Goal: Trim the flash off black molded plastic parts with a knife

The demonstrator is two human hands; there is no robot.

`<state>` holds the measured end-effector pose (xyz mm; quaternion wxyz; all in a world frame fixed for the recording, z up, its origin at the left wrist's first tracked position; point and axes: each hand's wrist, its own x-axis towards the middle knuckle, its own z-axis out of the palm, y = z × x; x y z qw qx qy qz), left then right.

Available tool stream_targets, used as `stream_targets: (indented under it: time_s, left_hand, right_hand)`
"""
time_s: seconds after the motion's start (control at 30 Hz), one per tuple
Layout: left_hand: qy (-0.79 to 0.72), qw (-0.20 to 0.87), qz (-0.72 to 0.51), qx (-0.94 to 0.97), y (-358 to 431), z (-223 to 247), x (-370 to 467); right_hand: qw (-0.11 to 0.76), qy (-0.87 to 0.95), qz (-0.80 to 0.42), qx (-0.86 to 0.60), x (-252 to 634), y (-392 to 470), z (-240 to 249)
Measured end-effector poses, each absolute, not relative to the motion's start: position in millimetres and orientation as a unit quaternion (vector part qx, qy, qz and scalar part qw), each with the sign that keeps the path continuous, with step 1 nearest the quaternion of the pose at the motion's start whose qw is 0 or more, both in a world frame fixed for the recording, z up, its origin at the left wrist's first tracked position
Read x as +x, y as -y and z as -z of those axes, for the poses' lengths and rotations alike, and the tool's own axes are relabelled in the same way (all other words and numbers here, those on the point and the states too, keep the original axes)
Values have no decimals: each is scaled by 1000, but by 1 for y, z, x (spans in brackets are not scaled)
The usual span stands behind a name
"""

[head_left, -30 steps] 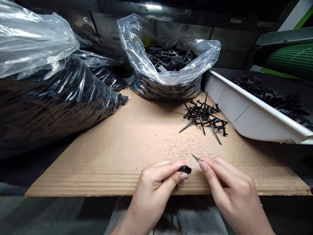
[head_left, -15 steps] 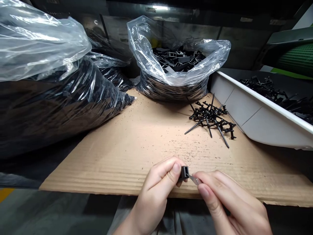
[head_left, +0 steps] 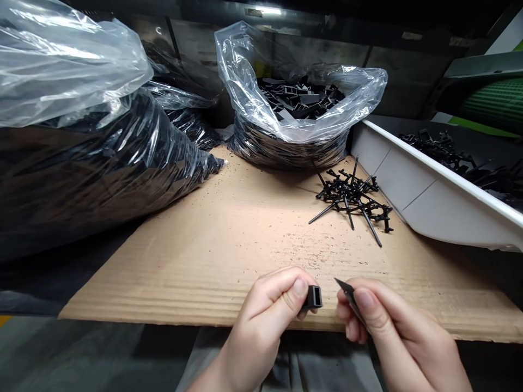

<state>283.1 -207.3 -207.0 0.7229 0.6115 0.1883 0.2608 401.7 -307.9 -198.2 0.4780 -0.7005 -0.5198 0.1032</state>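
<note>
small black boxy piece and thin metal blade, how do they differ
The small black boxy piece has an open rectangular end; the thin metal blade tapers to a point. The left hand grips the piece; the right hand pinches the blade. Both look dark here.

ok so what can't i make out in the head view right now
Head view:
- Black part: far end hidden by the left hand.
- Blade: lower end covered by the right hand.
- White bin: cut off by the right edge.
- Large bag: cut off by the left edge.
- Specks: too small to identify.
</note>
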Motion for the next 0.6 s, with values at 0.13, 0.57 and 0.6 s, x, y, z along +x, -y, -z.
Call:
stream_targets:
  time_s: [0.13,0.57,0.6]
  left_hand:
    - [-196,723,-258,611,209,207,283]
    - [-199,704,-270,626,208,207,284]
    - [-201,703,-271,626,208,207,285]
  right_hand:
    - [469,510,-160,-704,396,302,194]
    - [452,534,-299,-649,400,299,193]
    - [443,541,-283,-656,398,301,194]
